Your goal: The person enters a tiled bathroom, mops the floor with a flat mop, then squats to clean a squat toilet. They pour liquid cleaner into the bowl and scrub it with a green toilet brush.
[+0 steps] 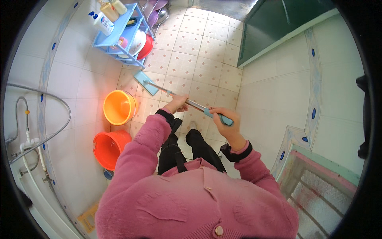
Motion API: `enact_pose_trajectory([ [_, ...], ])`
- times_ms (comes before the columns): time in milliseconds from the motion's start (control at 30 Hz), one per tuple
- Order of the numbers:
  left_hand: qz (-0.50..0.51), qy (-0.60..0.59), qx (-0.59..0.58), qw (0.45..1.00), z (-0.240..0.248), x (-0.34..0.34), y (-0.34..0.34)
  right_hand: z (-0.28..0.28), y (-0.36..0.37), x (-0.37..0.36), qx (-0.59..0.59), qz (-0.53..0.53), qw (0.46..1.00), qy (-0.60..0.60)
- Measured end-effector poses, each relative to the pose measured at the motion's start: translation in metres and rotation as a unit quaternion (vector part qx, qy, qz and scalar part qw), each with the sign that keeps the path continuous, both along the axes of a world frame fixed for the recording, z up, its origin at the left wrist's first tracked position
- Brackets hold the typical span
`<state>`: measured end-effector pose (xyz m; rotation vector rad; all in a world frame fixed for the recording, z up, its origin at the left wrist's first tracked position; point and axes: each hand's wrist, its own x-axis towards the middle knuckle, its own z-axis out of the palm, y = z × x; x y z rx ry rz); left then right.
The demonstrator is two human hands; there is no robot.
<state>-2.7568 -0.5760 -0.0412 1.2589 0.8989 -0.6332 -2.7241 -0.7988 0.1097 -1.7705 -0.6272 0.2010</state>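
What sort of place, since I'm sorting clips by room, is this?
Probably a bathroom: a hose loops beside a tiled wall, and a rack holds bottles.

Mop head (146, 83): on floor (203, 59), nearer than rack (107, 40), farther than both buckets
Handle (195, 104): from mop head toward near right; left hand (176, 104) partway along, right hand (228, 121) at near end
Rack: far left; bottles (104, 24) on top, basin (147, 47) lower
Far bucket (117, 106): left, just beyond near bucket (109, 149)
Hose (70, 112): at left wall (75, 139), left of buckets
Door (286, 28): far right
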Motion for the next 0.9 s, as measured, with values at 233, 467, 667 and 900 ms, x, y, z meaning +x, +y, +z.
enact_pose_trajectory([
  [233,-0.152,-0.005,-0.112,0.982,0.039,0.012,-0.032,0.070,-0.026,-0.020,-0.030,-0.064,0.997,-0.037],
  [467,-0.209,-0.049,-0.123,0.969,0.051,0.010,-0.047,0.113,-0.003,-0.071,-0.088,-0.156,0.978,-0.108],
  [667,-0.299,-0.056,-0.109,0.946,0.036,-0.005,-0.053,0.108,0.020,-0.137,-0.139,-0.280,0.945,-0.097],
  [900,-0.385,-0.079,-0.129,0.910,0.030,-0.037,-0.087,0.093,0.021,-0.218,-0.161,-0.401,0.897,-0.087],
])
